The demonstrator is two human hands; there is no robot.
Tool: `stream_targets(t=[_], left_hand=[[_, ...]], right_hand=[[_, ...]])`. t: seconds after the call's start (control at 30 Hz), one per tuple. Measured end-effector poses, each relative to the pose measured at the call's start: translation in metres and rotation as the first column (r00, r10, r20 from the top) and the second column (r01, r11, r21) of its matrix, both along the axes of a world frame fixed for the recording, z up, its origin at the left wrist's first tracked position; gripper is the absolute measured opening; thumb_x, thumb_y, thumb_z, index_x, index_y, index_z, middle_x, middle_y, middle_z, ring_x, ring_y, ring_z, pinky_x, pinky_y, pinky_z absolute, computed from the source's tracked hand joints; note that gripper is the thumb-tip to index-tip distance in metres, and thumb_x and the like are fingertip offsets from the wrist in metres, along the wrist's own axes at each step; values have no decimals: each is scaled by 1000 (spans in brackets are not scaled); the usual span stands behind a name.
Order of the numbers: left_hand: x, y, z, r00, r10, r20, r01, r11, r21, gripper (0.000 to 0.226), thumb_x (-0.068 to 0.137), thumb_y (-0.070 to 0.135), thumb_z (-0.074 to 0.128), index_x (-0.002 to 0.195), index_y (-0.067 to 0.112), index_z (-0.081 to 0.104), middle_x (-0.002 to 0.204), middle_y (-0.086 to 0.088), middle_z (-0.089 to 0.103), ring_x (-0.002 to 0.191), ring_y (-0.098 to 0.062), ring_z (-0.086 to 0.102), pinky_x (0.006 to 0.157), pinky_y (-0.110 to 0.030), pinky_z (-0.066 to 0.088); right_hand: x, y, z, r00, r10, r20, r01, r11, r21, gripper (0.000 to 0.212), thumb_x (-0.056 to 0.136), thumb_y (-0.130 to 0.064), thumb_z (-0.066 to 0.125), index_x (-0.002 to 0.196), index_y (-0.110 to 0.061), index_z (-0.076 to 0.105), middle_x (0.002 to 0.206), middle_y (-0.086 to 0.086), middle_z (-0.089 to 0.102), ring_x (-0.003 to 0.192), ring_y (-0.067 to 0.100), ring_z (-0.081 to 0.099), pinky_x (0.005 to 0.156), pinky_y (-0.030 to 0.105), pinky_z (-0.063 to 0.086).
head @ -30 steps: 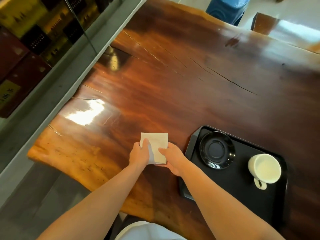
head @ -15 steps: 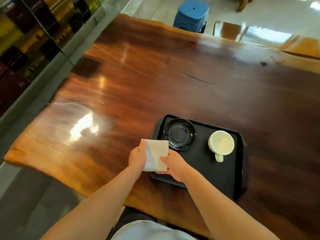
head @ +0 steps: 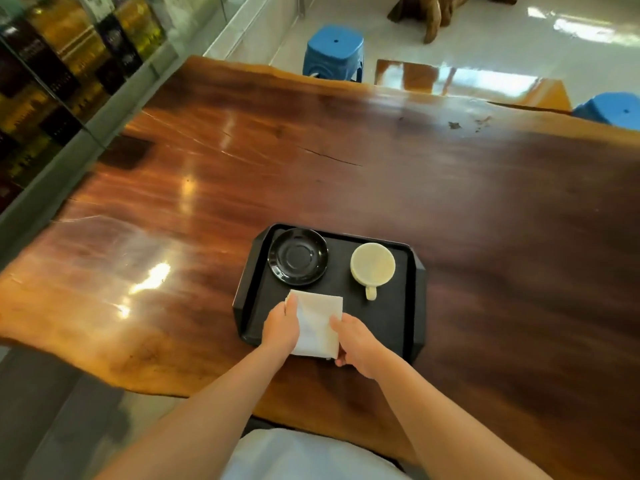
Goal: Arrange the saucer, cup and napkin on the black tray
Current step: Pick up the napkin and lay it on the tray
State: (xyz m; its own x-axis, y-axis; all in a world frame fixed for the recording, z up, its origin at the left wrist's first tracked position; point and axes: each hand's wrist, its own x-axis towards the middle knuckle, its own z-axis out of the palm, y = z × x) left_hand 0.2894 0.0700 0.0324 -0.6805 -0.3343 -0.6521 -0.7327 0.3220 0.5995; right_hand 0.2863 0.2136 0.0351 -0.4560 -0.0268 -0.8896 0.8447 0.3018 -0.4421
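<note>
Head view: looking down over a glossy slab and two bare forearms reaching forward from the bottom edge.
Table: a long reddish-brown wooden slab with an uneven near edge, thin cracks across its middle and bright glare on its left half.
Stools: one blue plastic stool stands beyond the far edge, a second blue stool beyond the far right corner.
Black tray: rectangular with clipped corners and a raised rim, resting flat close to the table's near edge, about midway along it.
Saucer: glossy black, round, lying flat in the tray's far left corner, apart from the cup.
Cup: cream-coloured, upright and looking empty, in the tray's far right part, its handle pointing toward the near edge.
Napkin: white, folded into a rough square with a diagonal crease, over the tray's near left part, just this side of the saucer; its near end reaches the tray's near rim. Whether it lies flat on the tray floor or sits slightly raised, I cannot tell.
Left hand: grips the napkin's left edge, thumb on top, fingers curled beneath.
Right hand: pinches the napkin's right near corner, thumb on top, fingers tucked under.
</note>
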Motion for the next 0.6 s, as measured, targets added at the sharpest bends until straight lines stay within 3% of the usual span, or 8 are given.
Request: stream_targets(t=[0.13, 0.3, 0.43, 0.6], left_hand=[[2, 9, 1, 1000, -9, -15, 10, 1000, 13, 55, 105, 51, 28, 112, 7, 60, 105, -9, 62, 94, -24, 57, 78, -35, 43], [3, 7, -1, 1000, -3, -18, 3, 1000, 8, 58, 104, 53, 27, 118, 8, 60, 112, -11, 64, 101, -26, 59, 81, -36, 45], [7, 0, -3, 999, 32, 3, -32, 999, 6, 63, 102, 58, 25, 123, 10, 60, 117, -11, 64, 108, -29, 60, 91, -41, 48], [6, -12, -8, 997, -2, 77, 1, 1000, 20, 58, 104, 52, 29, 124, 8, 61, 117, -12, 65, 107, -29, 60, 93, -42, 48]], right_hand=[[6, 10, 0, 999, 31, -34, -31, 1000, -5, 45, 102, -47, 37, 139, -25, 48, 114, 15, 66, 80, 27, 63, 50, 29, 49], [9, 11, 9, 996, 58, -63, -60, 998, -30, 40, 106, -42, 33, 139, -24, 47, 94, 12, 68, 63, 20, 60, 49, 28, 47], [10, 6, 9, 994, 90, -61, -92, 995, -33, 39, 106, -43, 33, 138, -25, 46, 93, 11, 68, 60, 17, 59, 50, 26, 48], [7, 0, 7, 985, 163, -62, -164, 986, -9, 37, 106, -41, 33, 132, -19, 48, 93, 11, 66, 65, 18, 57, 54, 26, 48]])
